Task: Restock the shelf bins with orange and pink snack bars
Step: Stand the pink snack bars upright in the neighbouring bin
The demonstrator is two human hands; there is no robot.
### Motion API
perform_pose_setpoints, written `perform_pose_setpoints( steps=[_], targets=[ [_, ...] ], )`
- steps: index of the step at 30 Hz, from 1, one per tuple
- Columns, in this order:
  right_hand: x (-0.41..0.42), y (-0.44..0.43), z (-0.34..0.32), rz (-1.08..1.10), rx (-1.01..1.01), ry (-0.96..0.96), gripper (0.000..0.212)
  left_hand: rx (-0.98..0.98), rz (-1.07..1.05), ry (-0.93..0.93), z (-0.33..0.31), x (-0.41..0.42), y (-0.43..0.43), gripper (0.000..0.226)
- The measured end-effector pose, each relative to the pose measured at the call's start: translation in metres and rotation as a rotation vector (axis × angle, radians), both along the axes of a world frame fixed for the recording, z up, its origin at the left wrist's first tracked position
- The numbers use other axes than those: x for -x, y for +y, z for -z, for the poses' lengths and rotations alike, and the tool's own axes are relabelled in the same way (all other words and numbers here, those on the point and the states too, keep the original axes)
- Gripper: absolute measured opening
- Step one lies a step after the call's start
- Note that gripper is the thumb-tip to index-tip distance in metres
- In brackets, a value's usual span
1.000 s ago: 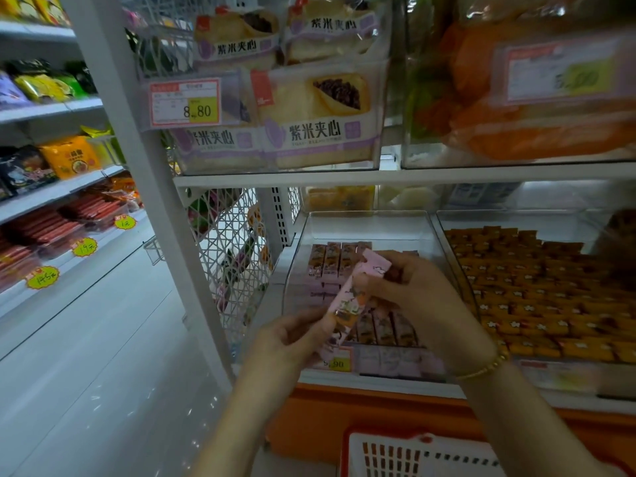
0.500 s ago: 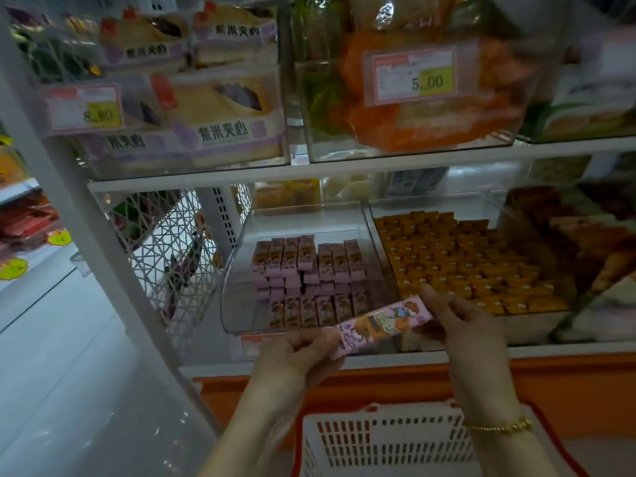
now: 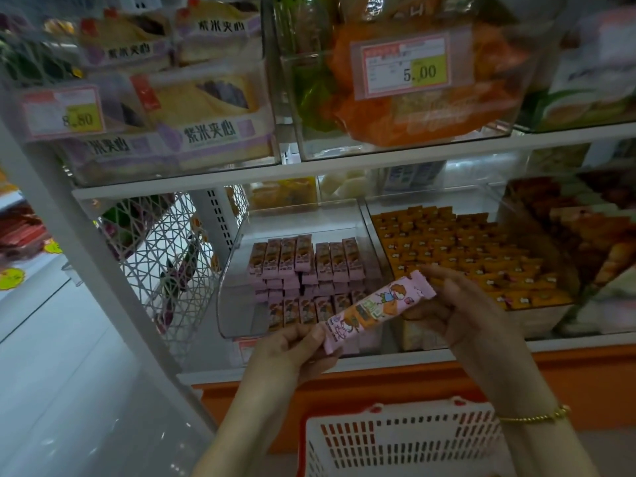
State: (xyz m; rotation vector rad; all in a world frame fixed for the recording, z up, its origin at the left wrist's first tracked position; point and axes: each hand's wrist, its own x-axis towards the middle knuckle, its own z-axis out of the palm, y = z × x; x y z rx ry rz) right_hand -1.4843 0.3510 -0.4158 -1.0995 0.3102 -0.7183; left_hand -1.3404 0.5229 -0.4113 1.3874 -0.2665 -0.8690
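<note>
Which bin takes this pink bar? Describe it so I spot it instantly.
Look under the white shelf board. In the row of clear bins, take the leftmost bin, beside the wire mesh panel. It holds pink bars; its neighbour is packed with orange bars.

White shelving (image 3: 344, 165), glossy pale floor (image 3: 62, 390)

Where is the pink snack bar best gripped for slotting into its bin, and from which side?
Probably across the narrow width at mid-body, from above: the pink snack bar is long, flat and tilted, and its middle is bare while the left hand and right hand hold its ends.
</note>
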Motion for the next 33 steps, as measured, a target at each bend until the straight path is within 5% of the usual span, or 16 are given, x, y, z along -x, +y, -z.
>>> perform_pose_setpoints(
  steps=[3, 14, 18, 28, 33],
  targets=[
    [0.001, -0.001, 0.000, -0.122, 0.172, 0.029, 0.057, 0.027, 0.032, 0.005, -0.002, -0.003, 0.000, 0.015],
    [-0.019, 0.004, -0.021, -0.119, 0.343, 0.212, 0.029, 0.064, 0.064, -0.088, -0.006, -0.015, 0.014, 0.025],
    [-0.036, 0.011, -0.030, -0.063, 0.434, 0.328, 0.032, 0.030, 0.161, -0.324, -0.012, -0.007, 0.019, 0.044],
    [-0.075, 0.013, -0.039, -0.133, 0.408, 0.363, 0.023, 0.009, -0.092, -0.434, -0.014, -0.015, 0.021, 0.037],
    [-0.071, 0.009, -0.041, -0.372, 0.454, 0.224, 0.064, 0.115, -0.092, -0.234, -0.014, -0.032, 0.029, 0.041]
  ],
)
